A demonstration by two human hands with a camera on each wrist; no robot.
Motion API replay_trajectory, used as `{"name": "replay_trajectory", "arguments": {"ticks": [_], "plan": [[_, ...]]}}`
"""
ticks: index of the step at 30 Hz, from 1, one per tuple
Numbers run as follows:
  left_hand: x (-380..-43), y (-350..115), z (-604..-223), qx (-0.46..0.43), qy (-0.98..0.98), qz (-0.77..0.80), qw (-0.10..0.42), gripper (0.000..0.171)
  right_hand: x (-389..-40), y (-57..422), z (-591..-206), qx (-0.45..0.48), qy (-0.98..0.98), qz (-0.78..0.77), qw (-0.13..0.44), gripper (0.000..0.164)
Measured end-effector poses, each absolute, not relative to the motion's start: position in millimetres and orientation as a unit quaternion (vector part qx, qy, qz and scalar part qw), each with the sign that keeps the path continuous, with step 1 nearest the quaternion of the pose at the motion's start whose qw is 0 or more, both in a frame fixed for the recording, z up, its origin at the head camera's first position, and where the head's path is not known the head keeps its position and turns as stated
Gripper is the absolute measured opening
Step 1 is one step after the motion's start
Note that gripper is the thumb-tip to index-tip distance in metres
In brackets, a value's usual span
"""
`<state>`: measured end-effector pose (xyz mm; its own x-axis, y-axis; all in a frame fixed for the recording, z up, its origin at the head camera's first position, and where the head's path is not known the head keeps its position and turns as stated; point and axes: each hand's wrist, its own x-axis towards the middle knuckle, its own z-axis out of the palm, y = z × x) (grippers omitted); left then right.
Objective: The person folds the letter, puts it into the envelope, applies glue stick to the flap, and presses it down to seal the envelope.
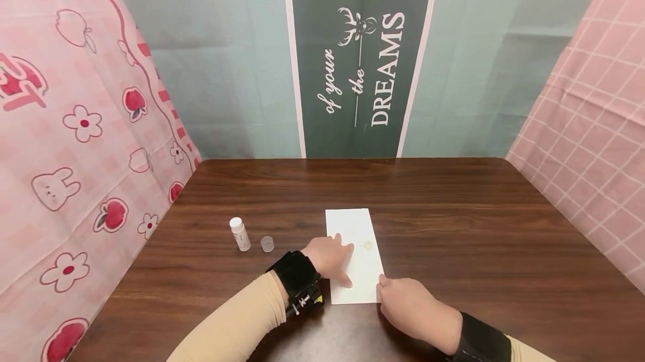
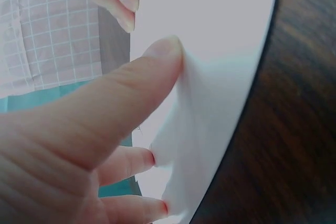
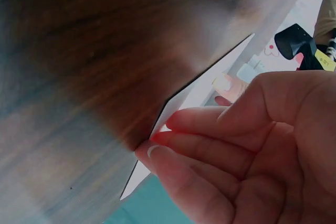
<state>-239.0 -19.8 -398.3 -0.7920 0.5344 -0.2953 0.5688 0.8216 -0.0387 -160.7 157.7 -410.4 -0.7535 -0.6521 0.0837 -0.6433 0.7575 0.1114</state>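
Observation:
A white sheet of paper (image 1: 355, 222) lies lengthwise on the wooden table, with a small pale yellow round mark (image 1: 368, 246) near its right side. My left hand (image 1: 328, 258) rests across the sheet's left part, fingers spread and fairly straight. In the left wrist view its thumb (image 2: 142, 87) presses on the white surface. At the sheet's lower right edge, my right hand (image 1: 410, 306) pinches the paper between thumb and curled fingers. The right wrist view shows those fingertips meeting at the paper's edge (image 3: 178, 100), where it stands slightly raised.
Left of the paper, a white tube (image 1: 240, 234) like a glue stick stands upright on the table (image 1: 453, 211). Beside it is a small translucent cap (image 1: 267, 244). Pink patterned cloth (image 1: 85, 183) hangs at left, pink checked cloth (image 1: 594, 127) at right, and a green printed curtain (image 1: 242, 71) behind.

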Motion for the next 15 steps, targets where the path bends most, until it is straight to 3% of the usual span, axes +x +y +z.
{"name": "replay_trajectory", "arguments": {"ticks": [15], "plan": [[-239.0, -18.4, -397.6, 0.299, 0.943, -0.065, 0.129, 0.080, -161.3, 155.5, -407.8, 0.336, -0.940, -0.039, 0.043, 0.015]]}}
